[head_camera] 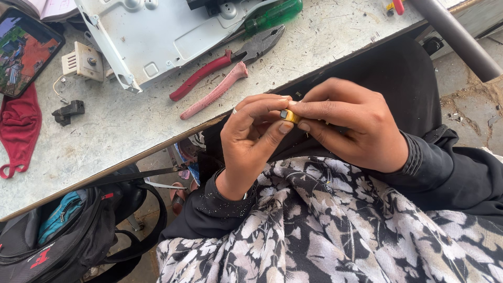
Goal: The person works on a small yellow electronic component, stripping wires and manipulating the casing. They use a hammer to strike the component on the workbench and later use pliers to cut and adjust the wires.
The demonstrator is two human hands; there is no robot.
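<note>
The grey worktable (131,126) fills the space beyond the fingers, its scratched top running off to the far left and right of them. On it, well beyond the fingertips, lies a pale metal chassis (152,36). Nearer the person, below and to the left of the fingers, a black backpack (68,230) sits under the table's edge. A red cloth mask (18,131) lies far to the left of the hands, with a phone (23,50) just beyond it. Red-handled pliers (225,68) rest on the table just beyond the left-hand fingers, and a green-handled screwdriver (272,14) lies further out past them. A cream switch part (83,62) and a small black piece (68,111) lie well to the left.

The left hand (251,141) and the right hand (351,126) meet over the person's lap, just on the near side of the table's edge. Both are curled closed, thumb and forefinger of each pinching a small yellow component (290,116) that sits between the two sets of fingertips, touching both. Its dark end face points toward the left-hand fingers.
</note>
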